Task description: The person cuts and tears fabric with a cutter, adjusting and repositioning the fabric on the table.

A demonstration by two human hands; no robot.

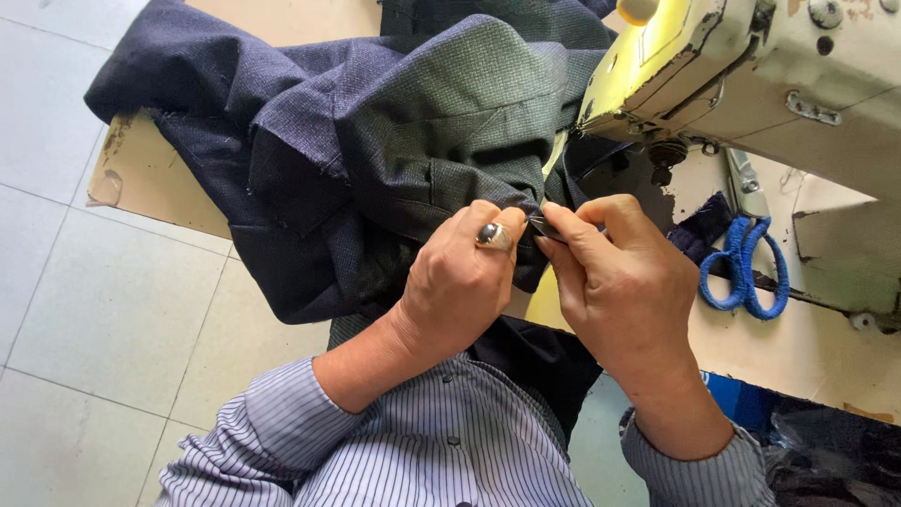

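Left hand and right hand each have a closed grip pinching the dark jacket edge, just before the sewing machine. Jacket drapes across the table; blue-handled scissors lie nearby.

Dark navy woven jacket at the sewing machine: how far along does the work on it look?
Done: the dark navy woven jacket already has shaped panels and a flap. In hand: left hand and right hand pinch one edge together, with a small dark tool between the fingers. Left: that edge is not under the cream sewing machine; blue-handled scissors lie unused.
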